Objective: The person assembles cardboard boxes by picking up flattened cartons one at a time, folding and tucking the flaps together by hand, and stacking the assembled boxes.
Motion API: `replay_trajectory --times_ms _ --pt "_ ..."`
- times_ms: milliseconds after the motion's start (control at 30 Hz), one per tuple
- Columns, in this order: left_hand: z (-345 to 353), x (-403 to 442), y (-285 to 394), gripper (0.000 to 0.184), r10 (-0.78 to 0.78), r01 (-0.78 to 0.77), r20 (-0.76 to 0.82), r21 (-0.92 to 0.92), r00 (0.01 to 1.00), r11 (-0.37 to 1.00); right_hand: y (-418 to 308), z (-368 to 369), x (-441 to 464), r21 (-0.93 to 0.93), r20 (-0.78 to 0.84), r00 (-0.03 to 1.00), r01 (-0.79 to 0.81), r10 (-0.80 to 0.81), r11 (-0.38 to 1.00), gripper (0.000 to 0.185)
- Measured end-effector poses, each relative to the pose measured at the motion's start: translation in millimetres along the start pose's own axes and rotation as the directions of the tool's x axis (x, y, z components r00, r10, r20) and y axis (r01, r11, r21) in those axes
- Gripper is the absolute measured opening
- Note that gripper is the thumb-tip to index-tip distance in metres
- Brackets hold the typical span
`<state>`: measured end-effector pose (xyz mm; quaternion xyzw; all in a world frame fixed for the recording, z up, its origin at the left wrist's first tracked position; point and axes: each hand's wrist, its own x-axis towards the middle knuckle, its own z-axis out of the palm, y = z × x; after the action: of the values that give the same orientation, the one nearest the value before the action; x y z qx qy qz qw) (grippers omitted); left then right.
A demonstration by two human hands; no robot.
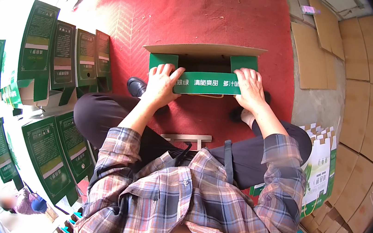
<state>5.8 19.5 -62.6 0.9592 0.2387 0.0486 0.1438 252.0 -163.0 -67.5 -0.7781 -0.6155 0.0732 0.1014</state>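
A green cardboard box with white Chinese characters on its near flap stands in front of me, between my feet. Its top gapes, showing a dark inside, and a brown flap is raised along the far side. My left hand grips the near flap at its left end, fingers over the upper edge. At the other end my right hand holds the same flap in a similar way. Both thumbs lie on the printed face. A yellowish handle or strap shows just under the flap.
Rows of green printed cartons stand on my left. Red carpet covers the floor. Flat cardboard sheets and stacked brown cartons line the right side, with white-and-green cartons by my right knee. Another person is partly visible at lower left.
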Motion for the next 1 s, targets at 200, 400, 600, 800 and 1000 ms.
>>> replay_trajectory --times_ms 200,400,600,800,1000 --pt "-4 0 -1 0.088 0.030 -0.029 0.059 -0.017 0.998 0.999 -1 2 1 -0.032 0.016 1.000 0.000 0.000 0.999 0.059" --pt "2 1 -3 0.092 0.011 -0.008 0.072 -0.043 0.997 0.999 -7 9 0 -0.059 0.077 0.996 -0.035 0.040 0.998 0.085" --pt "3 1 -3 0.102 0.042 -0.042 0.054 -0.006 0.998 0.999 -11 13 1 -0.136 0.165 0.981 -0.080 0.102 0.987 0.102" --pt "7 -12 -4 0.096 0.029 -0.027 0.119 -0.023 0.992 0.999 -13 17 2 -0.112 0.133 0.986 -0.088 0.103 0.990 0.105" --pt "8 -8 0 0.095 0.066 -0.067 0.052 0.025 0.996 0.997 -15 13 4 -0.138 0.177 0.977 -0.099 0.123 0.986 0.106"
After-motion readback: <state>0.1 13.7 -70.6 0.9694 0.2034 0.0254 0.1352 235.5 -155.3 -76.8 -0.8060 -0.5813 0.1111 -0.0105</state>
